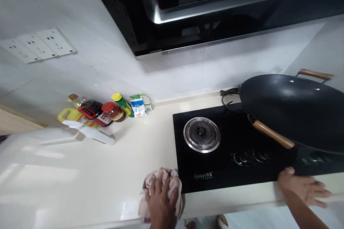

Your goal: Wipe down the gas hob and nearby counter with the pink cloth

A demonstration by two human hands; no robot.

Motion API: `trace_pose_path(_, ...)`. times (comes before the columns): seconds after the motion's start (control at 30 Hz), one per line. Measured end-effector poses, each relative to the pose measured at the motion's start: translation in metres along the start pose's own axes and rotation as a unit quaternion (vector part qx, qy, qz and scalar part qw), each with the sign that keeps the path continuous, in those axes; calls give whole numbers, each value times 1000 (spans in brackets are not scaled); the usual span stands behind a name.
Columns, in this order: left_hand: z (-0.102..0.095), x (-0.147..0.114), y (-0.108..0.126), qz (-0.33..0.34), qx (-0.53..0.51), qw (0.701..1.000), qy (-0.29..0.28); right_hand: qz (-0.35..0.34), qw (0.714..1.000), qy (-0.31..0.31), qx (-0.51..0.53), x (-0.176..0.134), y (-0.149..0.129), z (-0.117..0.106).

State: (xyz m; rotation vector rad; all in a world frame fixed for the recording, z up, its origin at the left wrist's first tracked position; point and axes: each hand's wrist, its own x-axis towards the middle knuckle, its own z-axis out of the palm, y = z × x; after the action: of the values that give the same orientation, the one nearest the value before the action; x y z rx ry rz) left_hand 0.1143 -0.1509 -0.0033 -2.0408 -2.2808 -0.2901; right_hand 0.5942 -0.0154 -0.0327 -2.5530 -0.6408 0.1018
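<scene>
My left hand (161,202) lies over a bunched pale pink cloth (174,182) on the white countertop (107,179), at the left front corner of the black gas stove (212,164). Its fingers curve down into the folds. At the stove's front edge, my right hand (302,188) is open with the fingers spread, and it looks slightly blurred. Nothing is in it. Above that hand, a large black wok (290,107) with a wooden handle (274,134) covers the stove's right part. The left burner (202,134) has no pan on it.
Sauce bottles, a red-lidded jar (114,111) and small packets (139,107) stand against the wall. A white handled object (92,132) lies before them. The dark range hood (204,32) overhangs the stove. Wall sockets (40,44) are at left.
</scene>
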Motion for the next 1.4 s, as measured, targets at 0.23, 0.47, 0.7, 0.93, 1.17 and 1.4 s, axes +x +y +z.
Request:
trace_pose_path(0.23,-12,54,64,-48,-22,997,52,-53,998,-30,26,12,22,11)
trace_pose_path(0.47,-14,40,118,37,6,999,18,-146,986,-83,-9,7,27,-11)
trace_pose_path(0.7,-6,65,230,136,-64,988,-37,-276,961,-21,10,40,23,0)
trace_pose_path(0.93,2,88,305,204,-106,969,-86,-303,952,39,30,42,18,12)
trace_pose_path(1.17,7,67,273,197,-103,972,-72,-299,954,15,37,45,26,13)
trace_pose_path(1.4,6,41,155,-20,-10,999,32,-295,955,4,37,43,26,12)
